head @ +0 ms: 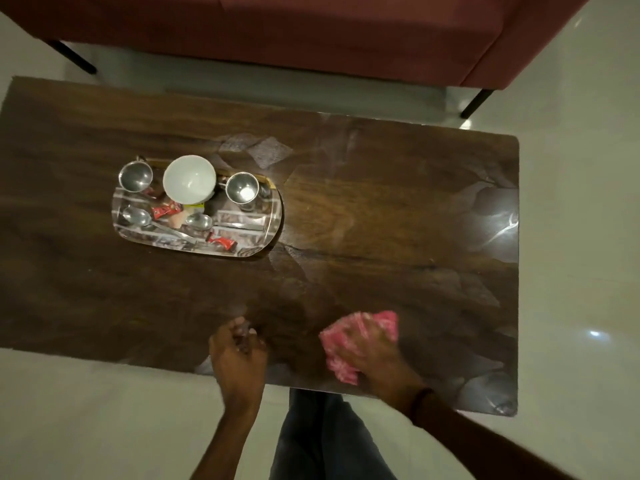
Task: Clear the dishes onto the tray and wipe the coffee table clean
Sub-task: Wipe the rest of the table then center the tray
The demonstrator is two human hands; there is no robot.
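A dark brown wooden bench (363, 209) with rounded corners fills most of the view, its surface marked with glossy streaks and patches toward the right side. On its left part, well apart from both hands, sits an oblong patterned tray (242, 233) with a shiny face. The tray carries a white round bowl (188, 179) at its far edge, a small steel cup (135, 176) to the bowl's left and a second steel cup (242, 188) to its right. Nearer on the tray lie a steel spoon (136, 216) on the left, a second steel spoon (199, 221) beside it, a red sachet wrapper (166, 210) between bowl and spoons, and another red wrapper (223, 242) at the near rim. At the near edge of the bench, the right hand (374, 351) lies flat on top of a crumpled pink-and-white patterned cloth (349, 336), fingers spread over it and pressing it onto the wood; a dark band circles that wrist. The left hand (239, 351) is just left of it, also at the near edge, fingers curled around something small and dark that is too blurred to identify. Beyond the bench stands a dark red sofa (311, 29) on thin black legs over a pale glossy floor (581, 237).
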